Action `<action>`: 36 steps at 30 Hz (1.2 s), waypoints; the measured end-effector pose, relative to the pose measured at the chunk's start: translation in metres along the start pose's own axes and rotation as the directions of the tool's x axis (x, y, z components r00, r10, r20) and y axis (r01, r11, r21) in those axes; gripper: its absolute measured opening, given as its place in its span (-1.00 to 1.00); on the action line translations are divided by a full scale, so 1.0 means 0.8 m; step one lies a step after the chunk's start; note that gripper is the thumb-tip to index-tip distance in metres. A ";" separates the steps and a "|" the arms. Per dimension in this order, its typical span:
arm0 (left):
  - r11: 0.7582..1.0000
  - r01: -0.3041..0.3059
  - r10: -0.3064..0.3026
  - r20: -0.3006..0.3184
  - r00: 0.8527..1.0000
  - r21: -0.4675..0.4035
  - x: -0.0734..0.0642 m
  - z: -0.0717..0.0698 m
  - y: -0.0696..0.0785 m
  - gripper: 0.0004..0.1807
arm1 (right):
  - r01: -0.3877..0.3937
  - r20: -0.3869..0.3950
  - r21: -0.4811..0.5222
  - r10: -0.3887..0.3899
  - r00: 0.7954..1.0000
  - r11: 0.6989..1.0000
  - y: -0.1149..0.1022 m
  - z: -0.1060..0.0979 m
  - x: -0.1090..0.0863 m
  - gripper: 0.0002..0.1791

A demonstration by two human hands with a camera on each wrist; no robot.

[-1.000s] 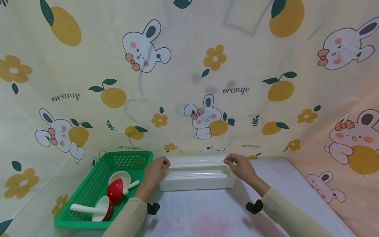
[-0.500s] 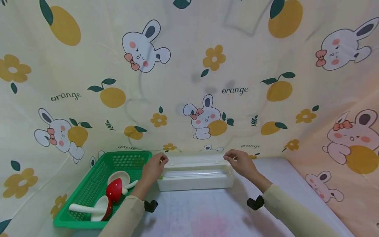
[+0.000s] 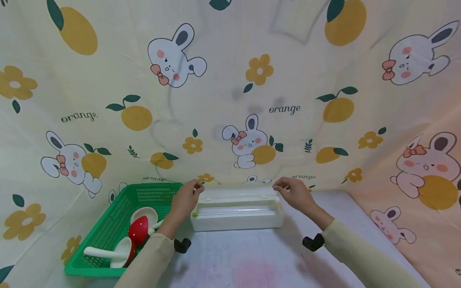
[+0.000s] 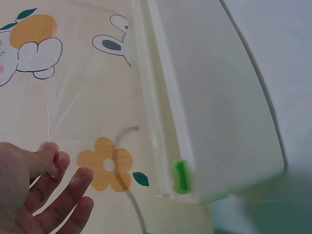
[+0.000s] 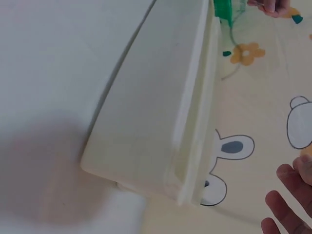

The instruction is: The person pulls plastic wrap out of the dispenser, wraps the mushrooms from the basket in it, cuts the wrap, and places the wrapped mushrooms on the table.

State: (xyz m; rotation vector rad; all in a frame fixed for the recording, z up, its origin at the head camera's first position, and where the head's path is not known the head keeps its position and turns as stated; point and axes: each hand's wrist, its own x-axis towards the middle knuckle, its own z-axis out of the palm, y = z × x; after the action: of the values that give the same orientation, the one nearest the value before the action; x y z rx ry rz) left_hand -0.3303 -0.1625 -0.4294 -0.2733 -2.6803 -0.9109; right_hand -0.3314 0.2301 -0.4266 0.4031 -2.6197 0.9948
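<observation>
A long white cling film dispenser (image 3: 237, 224) lies crosswise on the table, with a green piece (image 4: 181, 176) at its left end. Clear cling film (image 4: 48, 114), hard to see, stretches up from it between both hands. My left hand (image 3: 185, 200) pinches the film's left side between thumb and forefinger, above the box's left end. On the other side, my right hand (image 3: 295, 196) pinches the right side at about the same height. The other fingers of each hand are loosely bent. Both hands are apart from the box itself.
A green basket (image 3: 97, 272) stands left of the dispenser, close to the left forearm. In it lie several red and white mushroom-shaped utensils, among them a red-capped one (image 3: 138, 229). A patterned cloth (image 3: 216, 100) hangs behind the white table (image 3: 252, 256).
Both hands have risen a little and moved slightly away from the box, drawing the film up with them. The dispenser and basket stay in place.
</observation>
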 end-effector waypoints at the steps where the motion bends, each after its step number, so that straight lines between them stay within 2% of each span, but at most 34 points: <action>1: 1.000 0.001 -0.001 -0.004 1.000 0.005 0.001 -0.001 0.002 -0.92 | 0.002 -0.002 -0.005 -0.002 1.000 1.000 -0.001 -0.001 0.000 -0.90; 7: 1.000 -0.001 0.001 -0.018 1.000 0.013 0.003 -0.007 0.008 -0.92 | 0.003 -0.002 -0.017 -0.004 1.000 1.000 -0.006 -0.009 0.003 -0.89; 11: 1.000 -0.007 0.007 -0.023 1.000 0.007 0.004 -0.010 0.009 -0.92 | 0.032 -0.003 -0.004 -0.032 0.999 0.999 -0.007 -0.014 0.005 -0.90; 20: 0.998 -0.056 0.055 -0.045 0.997 -0.007 0.009 -0.022 0.012 -0.88 | 0.075 -0.019 0.025 -0.075 0.997 0.997 -0.012 -0.025 0.014 -0.91; 31: 0.999 -0.036 0.037 -0.057 0.998 0.020 0.015 -0.036 0.024 -0.88 | 0.087 -0.029 0.018 -0.086 0.996 0.996 -0.023 -0.037 0.021 -0.91; 36: 0.998 -0.058 0.060 -0.078 0.995 0.021 0.017 -0.042 0.029 -0.88 | 0.103 -0.041 0.019 -0.102 0.994 0.995 -0.027 -0.043 0.024 -0.89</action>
State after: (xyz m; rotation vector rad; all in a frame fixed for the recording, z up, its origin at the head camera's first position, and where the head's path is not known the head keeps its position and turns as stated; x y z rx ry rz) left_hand -0.3294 -0.1639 -0.3864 -0.3042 -2.5927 -0.8609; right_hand -0.3343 0.2349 -0.3819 0.5116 -2.5271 0.9873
